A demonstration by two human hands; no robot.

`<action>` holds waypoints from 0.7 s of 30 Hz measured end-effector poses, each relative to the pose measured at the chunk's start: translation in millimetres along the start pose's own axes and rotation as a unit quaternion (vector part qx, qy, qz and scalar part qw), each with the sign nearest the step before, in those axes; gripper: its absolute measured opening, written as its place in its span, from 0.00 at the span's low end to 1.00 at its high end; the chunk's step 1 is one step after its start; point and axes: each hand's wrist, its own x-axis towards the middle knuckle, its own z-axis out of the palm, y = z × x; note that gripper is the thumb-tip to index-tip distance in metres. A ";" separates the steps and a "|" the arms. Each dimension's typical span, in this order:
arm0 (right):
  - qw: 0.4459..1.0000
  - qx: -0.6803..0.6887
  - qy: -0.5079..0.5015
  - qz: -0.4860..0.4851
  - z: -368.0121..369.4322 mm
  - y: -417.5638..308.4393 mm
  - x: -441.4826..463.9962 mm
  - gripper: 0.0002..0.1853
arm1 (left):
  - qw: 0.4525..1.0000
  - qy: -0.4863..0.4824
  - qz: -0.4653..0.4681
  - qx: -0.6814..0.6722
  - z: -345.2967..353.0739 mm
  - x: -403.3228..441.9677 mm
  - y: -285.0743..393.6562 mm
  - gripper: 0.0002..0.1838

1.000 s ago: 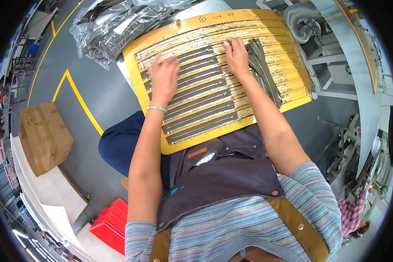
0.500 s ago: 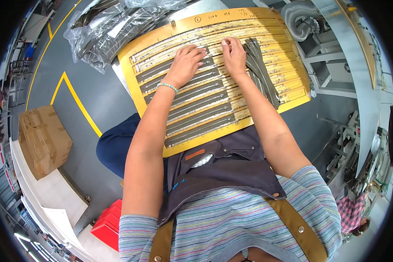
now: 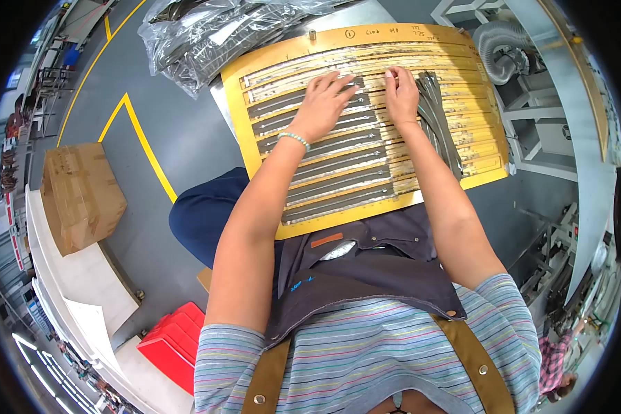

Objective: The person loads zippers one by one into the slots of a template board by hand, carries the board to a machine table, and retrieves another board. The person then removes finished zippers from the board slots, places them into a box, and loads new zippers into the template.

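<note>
The left hand (image 3: 322,105), fingers apart, is spreading over the board's (image 3: 331,36) strips (image 3: 338,203) while the right hand (image 3: 403,100), grip unclear, is curling beside a bundle (image 3: 443,125).

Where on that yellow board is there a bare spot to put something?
On the yellow board, it looks bare between the loose strips and the right edge. The top slots, beyond the left hand and right hand, look strip-free too. Lower left is crowded with laid strips.
</note>
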 end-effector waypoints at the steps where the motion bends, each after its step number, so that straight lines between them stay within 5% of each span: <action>1: 1.000 0.001 -0.001 0.000 0.3 0.4 0.1 0.10 | 1.000 -0.004 -0.019 -0.005 -5.1 -11.2 -4.9 0.21; 13: 0.999 -0.011 -0.011 -0.032 -0.7 5.2 6.3 0.09 | 0.989 -0.028 -0.124 0.082 -105.0 -157.2 -76.0 0.20; 15: 0.952 0.191 -0.112 0.211 -22.3 -2.8 9.2 0.10 | 0.983 -0.026 -0.148 0.109 -103.2 -158.8 -71.6 0.20; 18: 0.972 0.184 0.005 0.145 -61.6 2.9 14.1 0.11 | 0.977 0.051 -0.184 0.093 -95.9 -158.9 -65.8 0.20; 19: 0.994 0.083 0.047 0.052 -76.6 15.7 17.2 0.10 | 0.973 0.087 -0.197 0.082 -95.9 -157.7 -61.0 0.20; 21: 0.997 -0.036 0.000 0.072 -112.0 28.2 17.0 0.11 | 0.967 0.132 -0.210 0.059 -95.7 -152.0 -46.8 0.18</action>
